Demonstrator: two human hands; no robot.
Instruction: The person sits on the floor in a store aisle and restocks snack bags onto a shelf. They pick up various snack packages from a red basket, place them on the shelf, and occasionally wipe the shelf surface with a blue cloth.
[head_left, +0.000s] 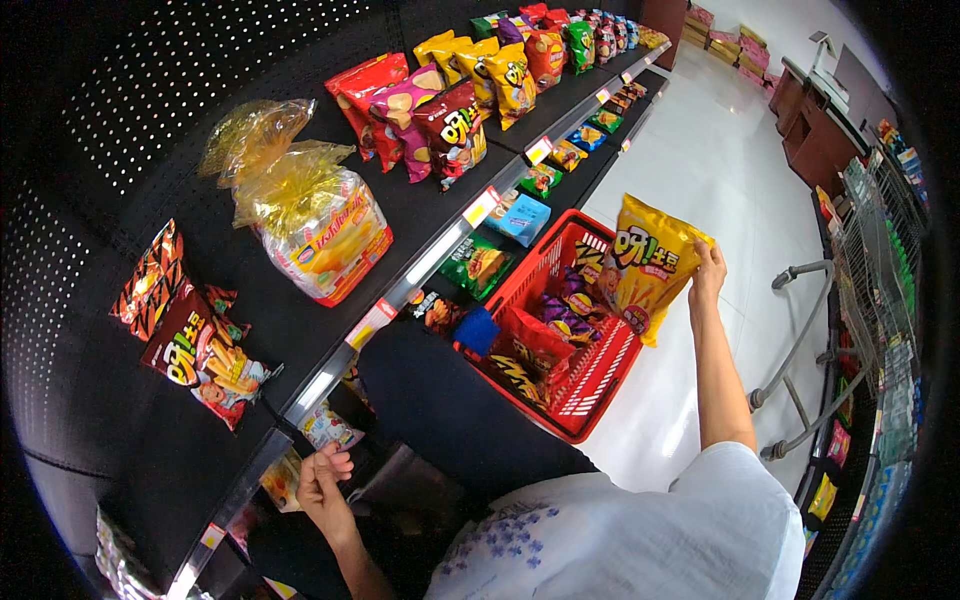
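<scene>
My right hand grips a yellow snack bag by its upper right edge, over the right rim of a red plastic shopping basket. Inside the basket lie purple snack bags and red ones. Low in the view, my left hand has its fingers curled near the shelf edge, beside a small light-coloured packet; whether it touches the packet I cannot tell. A brown snack bag leans on the black shelf at the left.
Along the black shelf stand a bagged bread loaf, red bags and yellow bags. Small packets line the lower shelf. A wire cart with grey tube legs is at the right, a brown counter farther back.
</scene>
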